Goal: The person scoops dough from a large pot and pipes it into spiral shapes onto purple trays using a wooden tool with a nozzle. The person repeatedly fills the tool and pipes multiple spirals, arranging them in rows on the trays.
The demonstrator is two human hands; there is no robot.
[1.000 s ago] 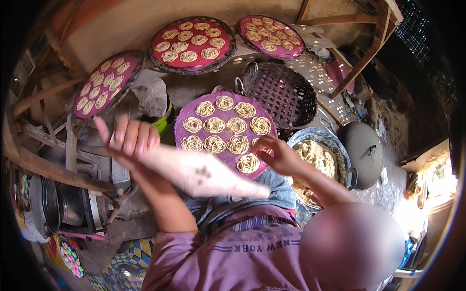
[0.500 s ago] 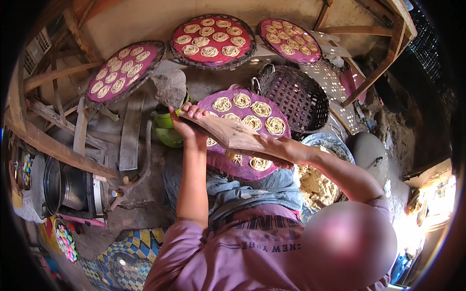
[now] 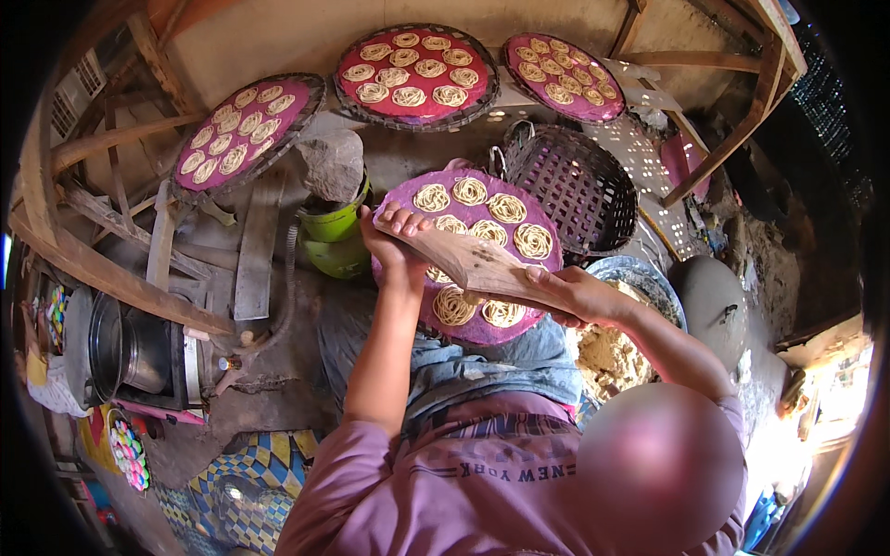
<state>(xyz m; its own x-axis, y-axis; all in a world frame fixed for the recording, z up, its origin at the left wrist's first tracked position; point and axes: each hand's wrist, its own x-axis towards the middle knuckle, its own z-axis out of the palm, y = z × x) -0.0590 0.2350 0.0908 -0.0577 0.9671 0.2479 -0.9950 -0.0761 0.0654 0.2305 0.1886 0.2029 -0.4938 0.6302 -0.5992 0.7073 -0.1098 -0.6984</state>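
Wooden board, the fingers of left hand and right hand clamped on its ends, spans a near purple tray, seemingly almost filled with noodle nests; three far trays look complete, while pale dough sits unshaped at right.

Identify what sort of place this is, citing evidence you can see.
Probably a small noodle-making workshop, perhaps at home: noodle nests on round trays, and a pale dough-like mass in a metal basin.

A round purple-covered tray, at the centre of the frame, bears nests of pale noodles lying side by side.
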